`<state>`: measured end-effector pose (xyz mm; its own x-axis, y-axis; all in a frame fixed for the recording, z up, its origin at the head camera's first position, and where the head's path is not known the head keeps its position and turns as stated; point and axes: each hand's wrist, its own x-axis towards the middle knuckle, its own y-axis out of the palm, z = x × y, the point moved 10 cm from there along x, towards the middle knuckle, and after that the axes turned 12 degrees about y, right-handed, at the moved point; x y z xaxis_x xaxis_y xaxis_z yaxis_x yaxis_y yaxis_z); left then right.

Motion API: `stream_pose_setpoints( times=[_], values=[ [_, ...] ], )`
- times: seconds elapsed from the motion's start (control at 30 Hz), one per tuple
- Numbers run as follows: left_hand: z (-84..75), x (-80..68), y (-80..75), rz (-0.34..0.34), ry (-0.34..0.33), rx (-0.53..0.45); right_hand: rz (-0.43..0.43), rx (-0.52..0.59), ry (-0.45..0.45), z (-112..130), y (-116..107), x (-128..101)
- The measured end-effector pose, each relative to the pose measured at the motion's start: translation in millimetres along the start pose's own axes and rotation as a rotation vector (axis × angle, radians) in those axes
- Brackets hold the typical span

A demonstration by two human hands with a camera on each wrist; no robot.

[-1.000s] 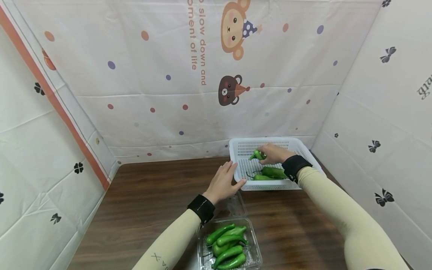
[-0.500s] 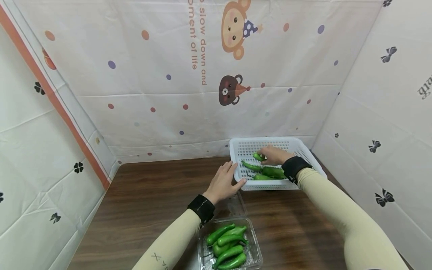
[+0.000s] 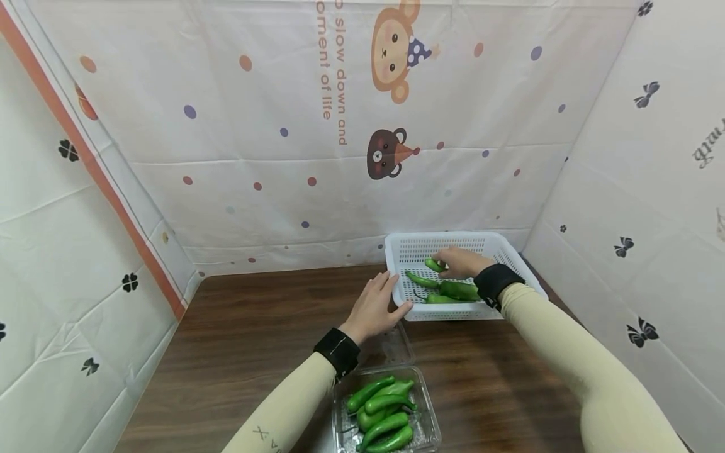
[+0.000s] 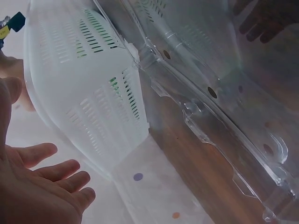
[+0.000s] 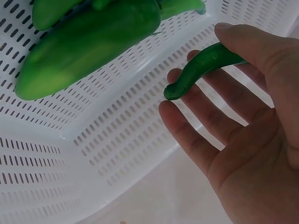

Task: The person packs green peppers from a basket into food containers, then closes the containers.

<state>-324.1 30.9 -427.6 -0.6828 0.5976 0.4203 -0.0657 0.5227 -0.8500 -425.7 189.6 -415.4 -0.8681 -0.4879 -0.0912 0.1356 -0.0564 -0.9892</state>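
In the head view, my right hand (image 3: 459, 261) is over the white perforated basket (image 3: 444, 236), pinching a small green chili pepper (image 5: 201, 67) between thumb and fingers, as the right wrist view shows. A slim green pepper (image 3: 421, 280) lies in the basket at the left, beside a broad dark green pepper (image 3: 460, 290) and another green one (image 3: 442, 299) near the front. My left hand (image 3: 374, 308) has its fingers extended, fingertips right at the basket's left rim. From the left wrist view, those fingers (image 4: 60, 170) hold nothing.
A clear plastic box (image 3: 432, 412) with several green peppers (image 3: 385, 406) stands at the front of the brown wooden table (image 3: 255, 340). Its transparent lid (image 3: 396, 346) lies behind it, under my left forearm and hand. Printed cloth walls (image 3: 283, 207) enclose the table.
A slim pepper that was by my right fingers a second ago now lies at the basket's left. The right hand keeps one pepper. My left hand has stayed put.
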Motion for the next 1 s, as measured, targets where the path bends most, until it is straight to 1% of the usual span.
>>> stream_pose_setpoints(
  times=[0.13,0.23,0.4,0.5,0.7,1.0],
  values=[
    [2.6,-3.7,-0.4,0.011,-0.016,-0.009,0.009,0.009,-0.002,4,-2,-2],
    [2.8,-5.2,-2.0,0.015,-0.013,-0.005,0.011,0.009,0.001,7,-4,-4],
    [0.4,-7.2,-5.5,0.022,0.007,0.005,0.001,0.026,-0.017,16,-10,-8],
    [-2.3,-8.8,-8.7,0.024,0.02,-0.001,-0.007,0.035,-0.042,24,-15,-11],
    [-8.3,-10.9,-17.4,0.001,0.059,-0.001,-0.046,0.024,-0.081,42,-26,-22],
    [-15.6,-15.0,-28.4,-0.01,0.103,0.004,-0.077,0.032,-0.112,62,-29,-37]
  ],
)
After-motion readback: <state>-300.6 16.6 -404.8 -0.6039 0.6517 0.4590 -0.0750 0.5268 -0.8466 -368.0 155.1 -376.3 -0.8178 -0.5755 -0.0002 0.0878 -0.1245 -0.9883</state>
